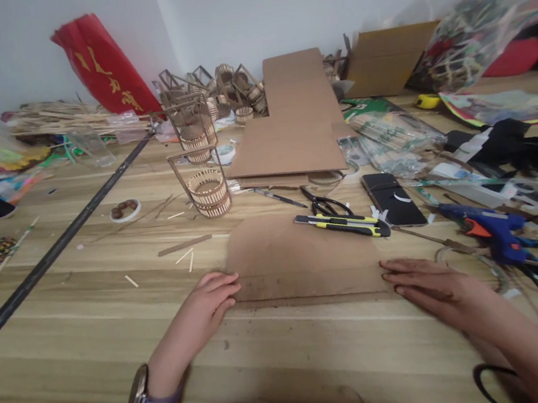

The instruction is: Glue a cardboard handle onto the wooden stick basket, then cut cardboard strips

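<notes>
A rounded sheet of brown cardboard [265, 246] lies on the table in front of me. Along its near side runs a narrow brown strip [312, 286], apparently cardboard, with a dark line on its near edge. My left hand [212, 297] holds the strip's left end, fingers and thumb close together. At the right end, my right hand [425, 279] grips it with fingers on top and thumb at the near edge. A yellow-and-black utility knife [343, 224] rests across the sheet's far right part. Black-handled scissors [327, 203] lie just behind the knife.
A small slatted basket [210, 193] with a tall handle stands beyond the sheet, with several more behind. A larger cardboard piece [294, 137] lies farther back. To the right are a phone [393, 200] and a blue glue gun [493, 228]. A dark rod [72, 234] crosses the left side.
</notes>
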`<action>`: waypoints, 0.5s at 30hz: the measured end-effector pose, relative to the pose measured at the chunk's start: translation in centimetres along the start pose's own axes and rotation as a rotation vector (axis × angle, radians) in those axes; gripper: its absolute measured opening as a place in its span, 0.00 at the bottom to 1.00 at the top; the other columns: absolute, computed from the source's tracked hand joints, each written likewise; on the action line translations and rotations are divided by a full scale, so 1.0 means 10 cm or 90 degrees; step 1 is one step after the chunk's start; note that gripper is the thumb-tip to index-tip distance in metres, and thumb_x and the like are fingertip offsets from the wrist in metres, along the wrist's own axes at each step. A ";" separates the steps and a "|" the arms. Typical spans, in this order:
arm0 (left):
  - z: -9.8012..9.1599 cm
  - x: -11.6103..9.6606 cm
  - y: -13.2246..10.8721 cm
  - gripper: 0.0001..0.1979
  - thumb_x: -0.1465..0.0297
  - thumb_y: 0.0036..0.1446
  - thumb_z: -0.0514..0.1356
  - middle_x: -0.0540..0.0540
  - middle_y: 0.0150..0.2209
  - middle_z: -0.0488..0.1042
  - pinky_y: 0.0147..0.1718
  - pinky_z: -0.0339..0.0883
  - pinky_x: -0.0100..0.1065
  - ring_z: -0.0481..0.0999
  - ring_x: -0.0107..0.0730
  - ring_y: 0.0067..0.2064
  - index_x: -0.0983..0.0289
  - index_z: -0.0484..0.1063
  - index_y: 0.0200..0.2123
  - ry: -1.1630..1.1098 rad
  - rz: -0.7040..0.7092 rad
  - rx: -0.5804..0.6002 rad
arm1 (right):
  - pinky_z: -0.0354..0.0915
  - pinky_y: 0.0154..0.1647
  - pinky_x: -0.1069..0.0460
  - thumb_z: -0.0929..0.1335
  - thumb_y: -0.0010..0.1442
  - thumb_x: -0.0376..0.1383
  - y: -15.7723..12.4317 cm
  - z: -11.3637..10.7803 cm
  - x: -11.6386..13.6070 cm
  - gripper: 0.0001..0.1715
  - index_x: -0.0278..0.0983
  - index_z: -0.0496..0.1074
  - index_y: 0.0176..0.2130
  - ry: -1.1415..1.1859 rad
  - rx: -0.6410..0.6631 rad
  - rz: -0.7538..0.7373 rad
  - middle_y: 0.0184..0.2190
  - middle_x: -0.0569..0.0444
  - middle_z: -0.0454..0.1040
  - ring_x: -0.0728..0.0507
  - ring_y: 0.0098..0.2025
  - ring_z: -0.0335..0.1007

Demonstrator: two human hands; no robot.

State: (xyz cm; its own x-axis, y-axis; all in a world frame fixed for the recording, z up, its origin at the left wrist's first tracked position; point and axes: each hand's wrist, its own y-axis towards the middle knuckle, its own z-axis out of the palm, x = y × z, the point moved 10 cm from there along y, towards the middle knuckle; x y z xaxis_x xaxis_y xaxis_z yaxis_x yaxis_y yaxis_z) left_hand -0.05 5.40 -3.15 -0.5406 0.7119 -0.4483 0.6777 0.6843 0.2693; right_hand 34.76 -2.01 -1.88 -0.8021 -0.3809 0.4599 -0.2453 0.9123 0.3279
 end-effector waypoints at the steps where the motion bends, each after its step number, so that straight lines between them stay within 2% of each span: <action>1: 0.00 0.00 0.00 0.13 0.71 0.65 0.54 0.57 0.51 0.77 0.53 0.70 0.44 0.72 0.38 0.53 0.61 0.76 0.48 0.002 0.002 -0.002 | 0.75 0.47 0.41 0.66 0.62 0.41 -0.01 0.01 -0.01 0.15 0.45 0.81 0.42 0.003 0.004 0.004 0.45 0.47 0.81 0.36 0.47 0.78; 15: 0.00 -0.01 0.01 0.13 0.71 0.65 0.53 0.56 0.51 0.77 0.53 0.70 0.44 0.72 0.37 0.53 0.62 0.76 0.48 0.006 0.001 0.006 | 0.76 0.46 0.40 0.66 0.62 0.40 -0.02 0.01 -0.01 0.14 0.44 0.81 0.43 -0.018 0.004 -0.006 0.45 0.47 0.81 0.36 0.47 0.78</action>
State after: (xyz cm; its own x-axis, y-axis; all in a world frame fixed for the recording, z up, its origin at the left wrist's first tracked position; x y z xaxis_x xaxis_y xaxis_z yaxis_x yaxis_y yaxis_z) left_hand 0.05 5.40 -3.04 -0.5443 0.7147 -0.4393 0.6831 0.6815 0.2624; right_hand 34.83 -2.14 -2.04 -0.8150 -0.3854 0.4327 -0.2565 0.9095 0.3270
